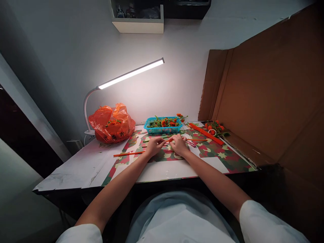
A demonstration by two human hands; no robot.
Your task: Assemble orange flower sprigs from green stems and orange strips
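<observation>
My left hand (155,145) and my right hand (178,144) are close together over the middle of the table, fingertips pinched. They hold a thin orange strip (197,139), like a pipe cleaner, which passes between them and sticks out to the right. Beside my right hand lie scissors (191,143) with pink handles, their blades partly hidden. Another orange strip (128,154) lies left of my left wrist. Thin green stems (146,140) rest just behind my hands.
A blue basket (163,131) of orange flowers stands at the back. An orange plastic bag (113,126) sits left, under a lit lamp (131,73). A bundle of orange strips (206,134) and more flowers (214,126) lie right, by a tall cardboard wall (265,84). A shelf (140,27) overhangs.
</observation>
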